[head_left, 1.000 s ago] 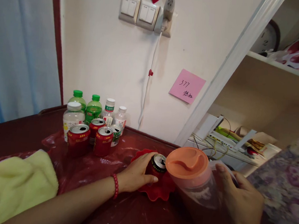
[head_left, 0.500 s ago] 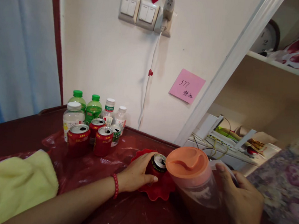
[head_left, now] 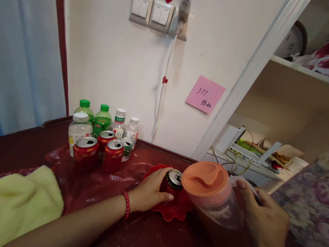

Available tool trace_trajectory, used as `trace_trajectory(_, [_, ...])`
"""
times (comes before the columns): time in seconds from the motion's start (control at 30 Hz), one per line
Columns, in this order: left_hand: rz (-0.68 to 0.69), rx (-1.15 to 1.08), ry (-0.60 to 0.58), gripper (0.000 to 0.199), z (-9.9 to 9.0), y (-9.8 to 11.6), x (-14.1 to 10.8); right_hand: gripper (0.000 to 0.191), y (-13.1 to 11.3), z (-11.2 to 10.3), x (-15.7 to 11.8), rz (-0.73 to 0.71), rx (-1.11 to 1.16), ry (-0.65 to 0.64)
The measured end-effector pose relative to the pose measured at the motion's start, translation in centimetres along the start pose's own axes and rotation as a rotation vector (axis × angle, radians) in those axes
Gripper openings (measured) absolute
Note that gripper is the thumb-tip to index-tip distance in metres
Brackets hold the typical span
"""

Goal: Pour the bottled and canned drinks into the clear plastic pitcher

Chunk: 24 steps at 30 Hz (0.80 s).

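Observation:
My left hand (head_left: 149,194), with a red bead bracelet on its wrist, is closed round the side of a red can (head_left: 173,178) with a black rim and an opened top. The can stands upright on a red scalloped dish (head_left: 170,214). In my right hand (head_left: 267,219) is the handle of a clear pitcher with an orange lid (head_left: 205,180). The pitcher tilts to the left, its lid edge close beside the can's top. Whether liquid is running between them I cannot tell.
At the back left stand several opened red cans (head_left: 113,157) and several plastic bottles (head_left: 102,121). A yellow cloth (head_left: 17,202) lies at the front left on red plastic sheeting (head_left: 87,197). A white cable (head_left: 161,100) hangs down the wall; shelves (head_left: 303,71) stand at the right.
Hardly anything differs. Both hands, the can and the pitcher keep their places, and the view has shifted very slightly.

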<state>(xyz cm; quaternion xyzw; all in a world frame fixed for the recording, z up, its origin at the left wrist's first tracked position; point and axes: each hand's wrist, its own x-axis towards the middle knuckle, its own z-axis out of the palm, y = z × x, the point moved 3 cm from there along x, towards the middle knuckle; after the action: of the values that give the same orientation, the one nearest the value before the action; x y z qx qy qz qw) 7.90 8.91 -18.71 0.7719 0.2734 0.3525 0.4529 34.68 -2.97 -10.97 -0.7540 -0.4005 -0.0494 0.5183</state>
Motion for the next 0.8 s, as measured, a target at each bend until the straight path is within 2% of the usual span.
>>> trace_trajectory(0.23, [0.000,0.019,0.012,0.081,0.0,-0.1,0.0,0.067,-0.7,-0.1,-0.3,0.008,0.034,-0.002])
trace_trajectory(0.5, [0.000,0.013,0.004,0.081,0.0,0.1,0.0,0.068,-0.1,0.0,0.0,0.029,0.035,0.006])
trace_trajectory(0.8, [0.007,0.017,0.005,0.078,0.0,0.1,0.2,0.063,-1.5,-0.4,-0.7,0.049,0.056,-0.007])
